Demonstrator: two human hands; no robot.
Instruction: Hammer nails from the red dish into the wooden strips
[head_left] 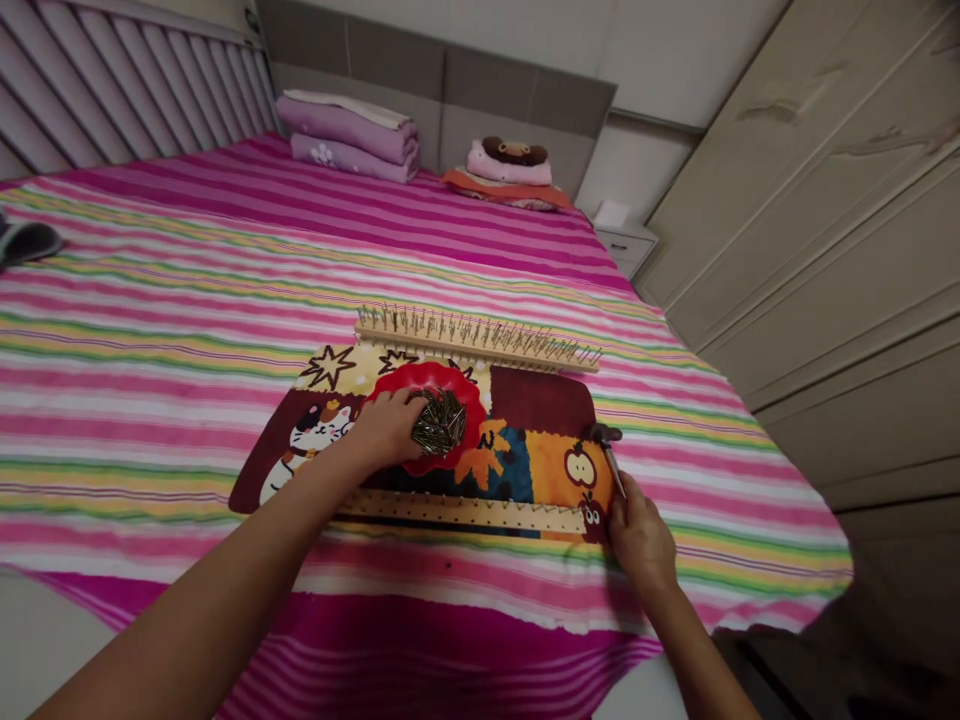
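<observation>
My left hand [390, 425] reaches over the left rim of a red scalloped bowl [471, 455]. Its fingers and thumb are apart at a heap of nails [441, 420]; the fingertips are partly hidden. At the right, my right hand [641, 530] is closed around the handle of a hammer [613, 465], head pointing away from me. Near me lies a wooden strip [465, 512] with rows of small holes and some nails along its far edge. Beyond the bowl, another wooden strip [480, 347] bristles with upright and leaning nails.
A patterned mat [540, 400] lies under the bowl on the striped bedspread [187, 300]. Folded purple bedding [352, 140] and a stack of folded textiles [510, 170] rest by the headboard. A dark object [30, 243] lies at the left edge. Wardrobe doors [840, 250] stand right.
</observation>
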